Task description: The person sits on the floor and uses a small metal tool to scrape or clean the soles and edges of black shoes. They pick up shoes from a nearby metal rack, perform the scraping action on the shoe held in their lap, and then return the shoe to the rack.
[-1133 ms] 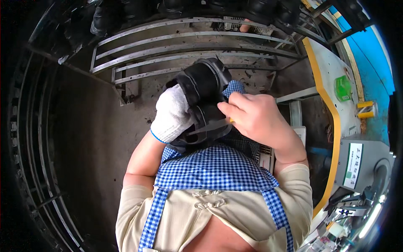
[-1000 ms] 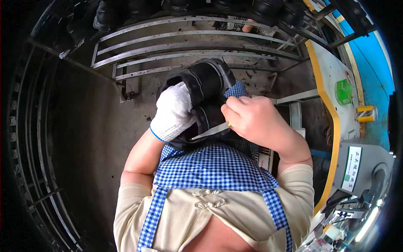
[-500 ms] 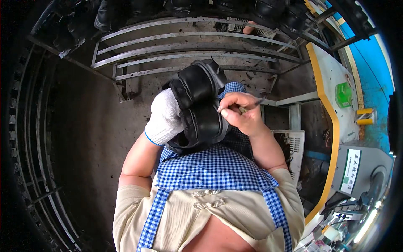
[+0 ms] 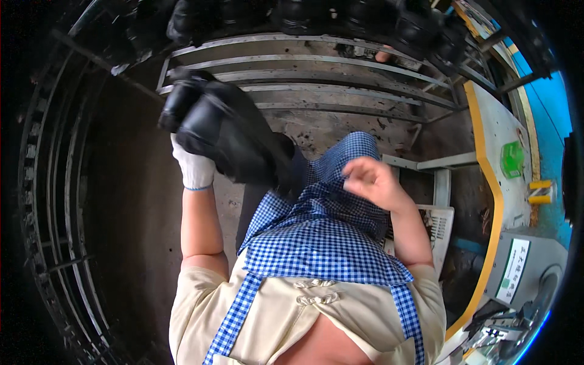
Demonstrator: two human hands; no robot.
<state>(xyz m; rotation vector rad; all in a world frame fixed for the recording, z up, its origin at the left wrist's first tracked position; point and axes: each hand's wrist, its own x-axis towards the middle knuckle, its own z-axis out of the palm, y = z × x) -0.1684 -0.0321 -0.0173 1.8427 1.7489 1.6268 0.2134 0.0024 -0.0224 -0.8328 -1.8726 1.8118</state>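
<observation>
A pair of black leather boots (image 4: 234, 137) is held up together on the left, their rounded ends tilted toward the far left and their shafts toward my lap. My left hand (image 4: 194, 165), in a white knit glove with a blue cuff edge, is shut on them from below; most of its fingers are hidden behind the leather. Bare and apart from the boots, my right hand (image 4: 376, 184) hovers over my right thigh. Its fingers are curled and somewhat blurred, and whatever is in them cannot be made out. A blue checked apron (image 4: 322, 243) covers my lap.
Metal racks (image 4: 316, 88) stand ahead, with a row of black boots (image 4: 298, 15) along the top. Another rack (image 4: 61, 182) runs down the left. At right are a yellow-edged table (image 4: 486, 164), a green container (image 4: 512, 160), a grey machine (image 4: 529, 267) and a white crate (image 4: 441, 231).
My left hand has swung the boots away to the far left and turned them. My right hand has come off the boots and moved slightly right and down.
</observation>
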